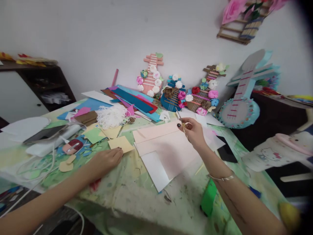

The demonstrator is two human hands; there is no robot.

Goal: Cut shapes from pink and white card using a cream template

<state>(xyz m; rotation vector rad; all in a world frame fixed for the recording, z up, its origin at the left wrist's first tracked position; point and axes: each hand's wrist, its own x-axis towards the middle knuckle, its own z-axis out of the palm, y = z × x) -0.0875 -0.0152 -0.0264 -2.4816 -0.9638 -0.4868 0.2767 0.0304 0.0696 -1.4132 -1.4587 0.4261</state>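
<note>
My left hand [107, 162] lies low over the table with its fingers together, pinching the near edge of a pale yellow paper square [121, 143]. My right hand [194, 130] is raised above the pink sheets, its fingers closed round small scissors [184, 128]. They have a gold-coloured handle and a thin metal tip that points up and away. Below it, pale pink sheets [168, 153] overlap one another, with a white sheet [153, 169] partly under them. Green paper [95, 135] and more yellow pieces are left of the square.
White shredded strips [112, 116] sit before stacked coloured boards [134, 99]. Flower-covered guitar-like crafts [151, 76] lean on the wall. On the left are a cable [53, 153] and an earbud case [72, 147]; on the right, a black phone-like slab [226, 150], a green object [208, 197] and a white cup [264, 155].
</note>
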